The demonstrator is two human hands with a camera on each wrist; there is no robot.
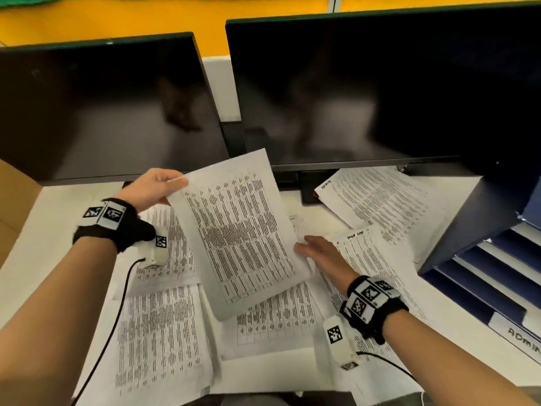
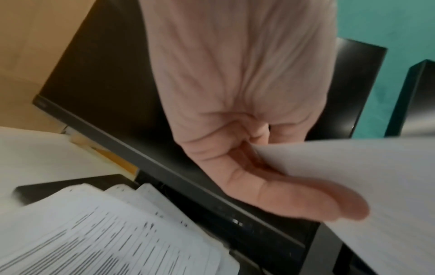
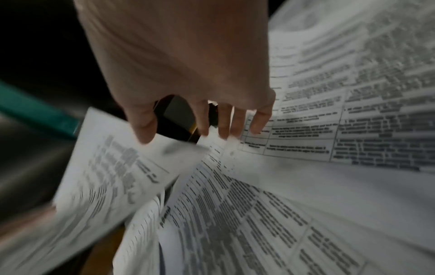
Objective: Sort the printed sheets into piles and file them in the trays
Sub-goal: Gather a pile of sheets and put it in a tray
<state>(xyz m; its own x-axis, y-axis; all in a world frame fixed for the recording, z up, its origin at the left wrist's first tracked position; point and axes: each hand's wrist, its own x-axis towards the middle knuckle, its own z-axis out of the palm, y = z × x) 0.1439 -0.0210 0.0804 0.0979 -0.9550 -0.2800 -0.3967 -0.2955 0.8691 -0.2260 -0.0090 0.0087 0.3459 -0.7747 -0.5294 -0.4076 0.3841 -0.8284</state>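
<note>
Because the left hand pinches only the top corner of the white printed table sheet, the sheet could sag, swing or slip onto the loose printed sheets spread on the white desk below. The rest hangs down-right of that pinch; the right hand, fingers spread, holds nothing near its lower edge.

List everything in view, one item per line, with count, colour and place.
held sheet: one, white, printed table, lifted over the desk centre
loose sheets: several, white, printed, spread on the desk
monitors: two, black, dark screens, behind the sheets
trays: stacked, dark blue, far right, one labelled
desk: one, white
left hand: pinches the held sheet's upper left corner
right hand: fingers straight, at the held sheet's right edge
</note>
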